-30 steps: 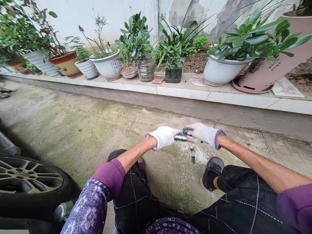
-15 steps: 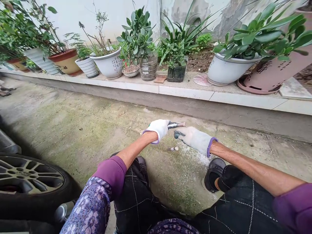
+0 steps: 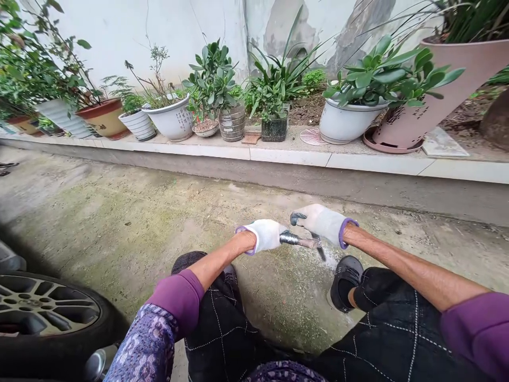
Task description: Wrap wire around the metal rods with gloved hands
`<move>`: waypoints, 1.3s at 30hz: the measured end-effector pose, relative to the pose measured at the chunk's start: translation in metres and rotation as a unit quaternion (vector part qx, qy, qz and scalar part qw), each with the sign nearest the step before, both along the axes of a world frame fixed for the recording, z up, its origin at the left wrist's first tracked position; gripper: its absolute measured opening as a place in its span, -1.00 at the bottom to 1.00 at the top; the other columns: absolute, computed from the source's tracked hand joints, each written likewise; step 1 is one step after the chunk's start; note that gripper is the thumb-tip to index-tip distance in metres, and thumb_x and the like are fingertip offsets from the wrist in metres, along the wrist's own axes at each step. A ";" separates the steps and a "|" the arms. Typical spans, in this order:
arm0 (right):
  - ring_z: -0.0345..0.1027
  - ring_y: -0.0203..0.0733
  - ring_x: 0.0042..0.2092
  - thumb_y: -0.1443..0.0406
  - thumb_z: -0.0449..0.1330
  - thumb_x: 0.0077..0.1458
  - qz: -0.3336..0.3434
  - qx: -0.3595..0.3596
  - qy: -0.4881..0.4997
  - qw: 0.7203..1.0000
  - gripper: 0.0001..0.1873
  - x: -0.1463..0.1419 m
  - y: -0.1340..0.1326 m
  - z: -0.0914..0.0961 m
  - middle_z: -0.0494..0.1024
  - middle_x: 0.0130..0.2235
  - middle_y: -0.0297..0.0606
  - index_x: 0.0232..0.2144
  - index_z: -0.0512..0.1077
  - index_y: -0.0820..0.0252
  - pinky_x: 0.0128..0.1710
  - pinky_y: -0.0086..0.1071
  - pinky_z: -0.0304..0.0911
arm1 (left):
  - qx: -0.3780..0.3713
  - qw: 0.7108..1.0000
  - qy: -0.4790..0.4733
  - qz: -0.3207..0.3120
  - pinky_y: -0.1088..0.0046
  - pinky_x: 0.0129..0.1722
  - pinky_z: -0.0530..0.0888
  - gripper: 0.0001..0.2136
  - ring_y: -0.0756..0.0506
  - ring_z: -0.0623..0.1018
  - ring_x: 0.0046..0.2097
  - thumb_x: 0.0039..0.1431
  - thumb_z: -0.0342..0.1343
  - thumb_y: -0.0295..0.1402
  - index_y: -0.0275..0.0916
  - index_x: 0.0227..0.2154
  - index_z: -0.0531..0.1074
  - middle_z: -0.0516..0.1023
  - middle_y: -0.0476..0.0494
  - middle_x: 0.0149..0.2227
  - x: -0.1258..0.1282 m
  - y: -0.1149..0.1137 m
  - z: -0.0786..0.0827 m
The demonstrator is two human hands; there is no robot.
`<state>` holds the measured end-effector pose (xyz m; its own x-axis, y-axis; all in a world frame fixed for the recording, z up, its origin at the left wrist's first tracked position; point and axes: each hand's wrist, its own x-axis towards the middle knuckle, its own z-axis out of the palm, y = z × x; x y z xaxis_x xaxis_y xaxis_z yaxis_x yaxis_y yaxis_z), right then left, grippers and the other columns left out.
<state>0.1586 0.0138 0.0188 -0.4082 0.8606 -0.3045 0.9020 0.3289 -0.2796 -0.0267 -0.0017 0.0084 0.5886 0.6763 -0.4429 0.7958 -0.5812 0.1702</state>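
Note:
White knitted gloves with purple cuffs and dark-coated fingers cover both hands. My left hand [image 3: 266, 235] is closed round a short rod [image 3: 298, 240]. Silvery and dark wrapping covers part of that rod, and its bare brownish end points right. Just beyond this end is my right hand [image 3: 320, 223], palm down, its dark fingertips and thumb apart. Below it a blurred dark strip [image 3: 321, 254] slants downward beside the rod's end; whether the right hand touches it, I cannot tell. Pale powder [image 3: 332, 255] lies on the concrete beneath the hands.
A tiled ledge [image 3: 288, 155] runs across the back, with several potted plants, among them a white pot [image 3: 350, 124] and a pink pot [image 3: 413, 119]. A car wheel [image 3: 51, 307] stands at the left. My black shoe [image 3: 345, 281] is near the powder.
My left hand has come down and right with the rod, which now tilts downward. The right hand has shifted slightly. A small pale-ended piece seen below the hands earlier no longer shows there.

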 end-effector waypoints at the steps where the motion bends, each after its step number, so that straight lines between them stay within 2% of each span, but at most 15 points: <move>1: 0.46 -0.15 -0.26 0.30 0.03 0.21 -0.001 -0.001 0.020 1.000 -0.70 0.004 0.003 -0.003 0.64 -0.23 -0.17 -0.26 0.58 0.17 -0.27 -0.38 0.22 | 0.005 1.000 -0.028 0.006 0.44 -0.34 0.39 -0.82 -0.07 0.47 -0.42 0.15 0.14 -0.38 -0.23 -0.23 0.60 0.57 -0.13 -0.42 -0.002 0.000 0.004; 6: 0.38 -0.19 -0.35 0.30 0.09 0.15 0.033 0.022 0.084 0.996 -0.79 0.003 0.007 -0.015 0.54 -0.39 -0.26 -0.41 0.52 0.18 -0.34 -0.39 0.20 | -0.028 0.975 -0.204 0.081 0.55 -0.46 0.27 -0.87 0.03 0.36 -0.46 0.10 0.15 -0.40 -0.31 -0.33 0.56 0.43 0.01 -0.50 -0.010 0.006 0.014; 10: 0.42 -0.14 -0.28 0.31 -0.01 0.27 -0.006 0.018 0.045 0.999 -0.70 -0.013 -0.002 -0.010 0.59 -0.27 -0.13 -0.26 0.53 0.23 -0.27 -0.37 0.20 | -0.069 0.920 -0.315 0.223 0.59 -0.54 0.26 -0.83 0.07 0.30 -0.53 0.09 0.14 -0.35 -0.29 -0.28 0.53 0.35 0.08 -0.55 -0.011 0.010 0.017; 12: 0.43 -0.14 -0.27 0.29 -0.01 0.30 -0.004 -0.003 0.015 1.000 -0.70 -0.021 -0.007 -0.005 0.60 -0.24 -0.11 -0.22 0.53 0.21 -0.28 -0.37 0.19 | -0.065 0.902 -0.328 0.274 0.59 -0.57 0.23 -0.85 0.08 0.28 -0.56 0.05 0.15 -0.38 -0.29 -0.31 0.52 0.31 0.08 -0.58 -0.014 0.015 0.016; 15: 0.44 -0.13 -0.27 0.29 -0.01 0.30 0.002 -0.014 0.007 1.000 -0.70 -0.026 -0.011 -0.002 0.61 -0.25 -0.14 -0.21 0.53 0.17 -0.30 -0.37 0.17 | -0.046 0.909 -0.296 0.289 0.58 -0.57 0.23 -0.87 0.06 0.31 -0.55 0.03 0.15 -0.42 -0.30 -0.34 0.53 0.35 0.05 -0.56 -0.019 0.027 0.011; 19: 0.47 -0.13 -0.21 0.27 -0.01 0.31 0.016 0.014 0.029 0.999 -0.69 -0.027 -0.012 -0.012 0.64 -0.18 -0.14 -0.19 0.55 0.14 -0.24 -0.36 0.21 | 0.016 0.948 -0.215 0.235 0.51 -0.44 0.40 -0.80 -0.03 0.51 -0.43 0.14 0.12 -0.37 -0.26 -0.21 0.57 0.54 -0.07 -0.42 -0.024 0.040 0.005; 23: 0.50 -0.08 -0.17 0.30 0.01 0.29 0.032 0.006 0.003 0.999 -0.69 -0.034 -0.016 -0.015 0.64 -0.13 -0.06 -0.18 0.57 0.18 -0.20 -0.34 0.22 | 0.115 0.984 -0.030 0.134 0.25 -0.20 0.54 -0.74 -0.23 0.65 -0.18 0.27 0.02 -0.42 -0.25 -0.08 0.56 0.65 -0.29 -0.21 -0.019 0.041 0.000; 27: 0.52 -0.08 -0.24 0.28 0.01 0.27 0.033 -0.045 -0.033 0.998 -0.68 -0.043 -0.022 -0.007 0.66 -0.19 -0.09 -0.16 0.58 0.15 -0.30 -0.35 0.20 | 0.097 0.988 0.096 0.071 0.08 -0.10 0.54 -0.73 -0.33 0.65 -0.06 0.27 -0.01 -0.55 -0.35 -0.13 0.59 0.64 -0.45 -0.16 -0.010 0.027 -0.013; 30: 0.49 -0.12 -0.27 0.31 0.02 0.24 0.054 -0.034 -0.046 0.997 -0.71 -0.042 -0.017 -0.007 0.65 -0.23 -0.14 -0.24 0.57 0.11 -0.33 -0.36 0.17 | 0.062 0.992 0.106 -0.008 0.07 -0.12 0.55 -0.77 -0.35 0.65 -0.10 0.24 0.03 -0.56 -0.39 -0.21 0.61 0.65 -0.46 -0.21 -0.006 0.013 -0.023; 33: 0.44 -0.14 -0.29 0.31 0.04 0.21 0.041 -0.017 -0.033 0.998 -0.74 -0.031 -0.006 -0.015 0.64 -0.26 -0.17 -0.31 0.55 0.12 -0.33 -0.36 0.16 | 0.062 0.990 0.084 -0.094 0.14 -0.19 0.56 -0.77 -0.33 0.67 -0.19 0.24 0.04 -0.53 -0.36 -0.18 0.60 0.65 -0.39 -0.29 -0.009 0.003 -0.024; 36: 0.39 -0.18 -0.34 0.29 0.04 0.18 0.010 -0.028 0.025 0.999 -0.75 -0.017 0.004 -0.024 0.60 -0.33 -0.22 -0.39 0.51 0.15 -0.34 -0.38 0.18 | 0.068 0.991 0.068 -0.092 0.22 -0.25 0.55 -0.74 -0.26 0.66 -0.27 0.24 0.06 -0.47 -0.26 -0.07 0.56 0.64 -0.30 -0.33 -0.013 0.003 -0.015; 39: 0.32 -0.23 -0.42 0.27 0.04 0.14 -0.029 -0.041 0.085 0.995 -0.78 -0.006 0.010 -0.027 0.54 -0.40 -0.25 -0.44 0.47 0.16 -0.40 -0.40 0.18 | 0.051 0.997 0.040 -0.048 0.30 -0.28 0.52 -0.72 -0.23 0.65 -0.28 0.25 0.04 -0.39 -0.18 -0.02 0.53 0.64 -0.24 -0.32 -0.016 0.007 0.001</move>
<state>0.1529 0.0236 -0.0087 -0.4109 0.8589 -0.3056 0.8560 0.2481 -0.4535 -0.0430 0.0054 0.0093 0.6188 0.6624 -0.4222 0.7439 -0.6668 0.0441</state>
